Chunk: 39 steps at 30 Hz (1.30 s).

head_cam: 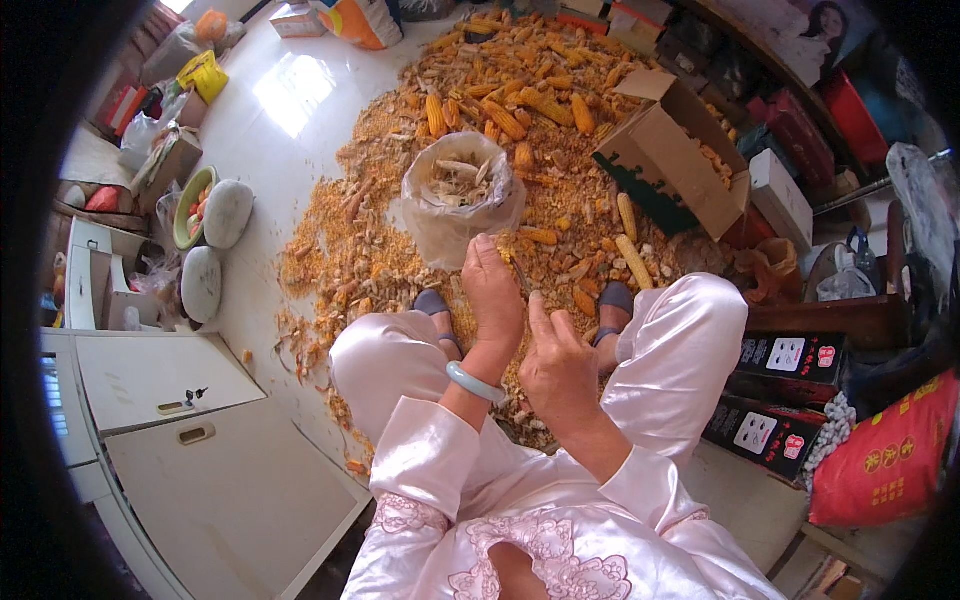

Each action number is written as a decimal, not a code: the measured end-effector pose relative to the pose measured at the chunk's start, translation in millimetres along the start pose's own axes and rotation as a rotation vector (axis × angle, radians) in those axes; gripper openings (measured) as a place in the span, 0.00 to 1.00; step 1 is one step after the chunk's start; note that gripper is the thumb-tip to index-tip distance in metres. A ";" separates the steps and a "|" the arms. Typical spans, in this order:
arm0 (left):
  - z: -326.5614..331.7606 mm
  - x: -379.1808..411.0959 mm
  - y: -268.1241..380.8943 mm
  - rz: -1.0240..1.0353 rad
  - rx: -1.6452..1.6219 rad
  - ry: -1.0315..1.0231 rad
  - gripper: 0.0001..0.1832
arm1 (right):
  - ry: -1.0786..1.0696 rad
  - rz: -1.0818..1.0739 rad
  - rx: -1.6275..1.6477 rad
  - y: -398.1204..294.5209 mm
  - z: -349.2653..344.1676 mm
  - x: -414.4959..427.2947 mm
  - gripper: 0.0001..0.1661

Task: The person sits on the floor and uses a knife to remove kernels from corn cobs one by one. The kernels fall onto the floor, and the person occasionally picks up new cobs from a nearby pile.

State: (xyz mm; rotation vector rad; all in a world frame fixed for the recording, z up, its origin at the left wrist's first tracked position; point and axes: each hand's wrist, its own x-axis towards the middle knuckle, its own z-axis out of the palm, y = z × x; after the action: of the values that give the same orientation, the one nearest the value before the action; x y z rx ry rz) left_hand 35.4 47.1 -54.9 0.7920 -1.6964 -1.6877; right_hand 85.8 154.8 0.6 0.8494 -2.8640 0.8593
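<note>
My left hand (493,294), with a pale bangle at its wrist, is closed on an ear of corn (507,244); only its yellow end shows past my fingers. In my right hand (559,361) is a thin metal tool (520,274), its shaft reaching up to the corn. The tool's handle is hidden in my fist, so its exact kind is unclear. Just beyond my hands stands a plastic-lined container (459,229) holding dry husks (463,180). Loose kernels (337,247) and bare cobs cover the floor around it.
Whole ears of corn (546,106) are heaped at the far side. A cardboard box (667,157) tilts at the right, near black printed boxes (765,435) and a red bag (885,457). White cabinets (225,480), a green basin (184,214) and grey cushions (228,214) line the left.
</note>
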 end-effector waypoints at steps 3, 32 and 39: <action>0.1 1.6 1.1 -0.053 -0.066 0.019 0.20 | 0.014 0.005 0.044 0.8 3.1 3.3 0.32; -11.4 -6.5 19.9 -0.257 -0.460 -0.221 0.22 | -0.008 0.007 0.339 15.1 -67.7 -2.8 0.15; -8.0 -11.2 30.4 -0.217 -0.319 -0.158 0.23 | -0.027 0.031 0.382 18.6 -65.6 0.9 0.14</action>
State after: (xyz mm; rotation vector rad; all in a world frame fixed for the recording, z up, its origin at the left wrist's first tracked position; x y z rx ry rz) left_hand 48.8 51.0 -24.5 0.7262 -1.4261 -2.1533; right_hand 67.6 201.3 47.0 0.8480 -2.7830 1.4397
